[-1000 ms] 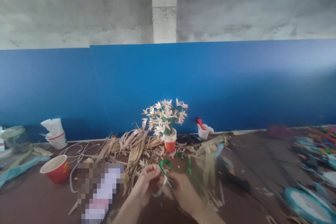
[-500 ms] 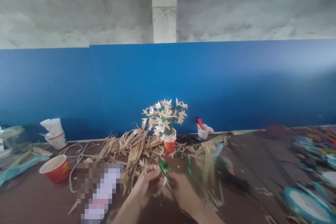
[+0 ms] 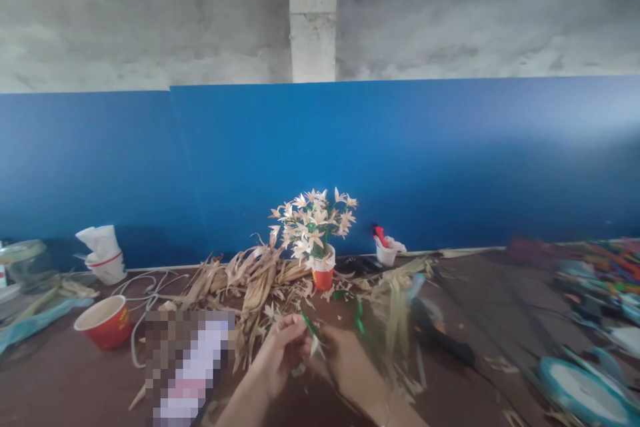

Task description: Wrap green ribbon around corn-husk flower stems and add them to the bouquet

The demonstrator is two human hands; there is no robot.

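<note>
My left hand (image 3: 285, 350) is low in the middle of the view, thumb and fingertips pinched on a small pale artificial flower (image 3: 316, 347) with a green strip of tape (image 3: 308, 324) at it. The flower's petals point down between the two hands. Close against it from the right is my right hand (image 3: 345, 360), its fingers curled in; they are blurred, and what they grip is hidden. Behind the hands, a bunch of similar cream flowers (image 3: 317, 217) on green stems stands in a red and white paper cup (image 3: 323, 277).
Dried corn husks (image 3: 260, 273) heap left of the cup. A red paper bowl (image 3: 105, 322) and white cable (image 3: 150, 300) lie left. On the right are a dark tool (image 3: 445, 333), a green ribbon (image 3: 359, 317) and a teal-rimmed disc (image 3: 583, 390). A blue panel (image 3: 280, 160) rises behind.
The green tape at my fingertips, looped and broad before, now shows as a narrow, straighter strip. Both hands stay in nearly the same place.
</note>
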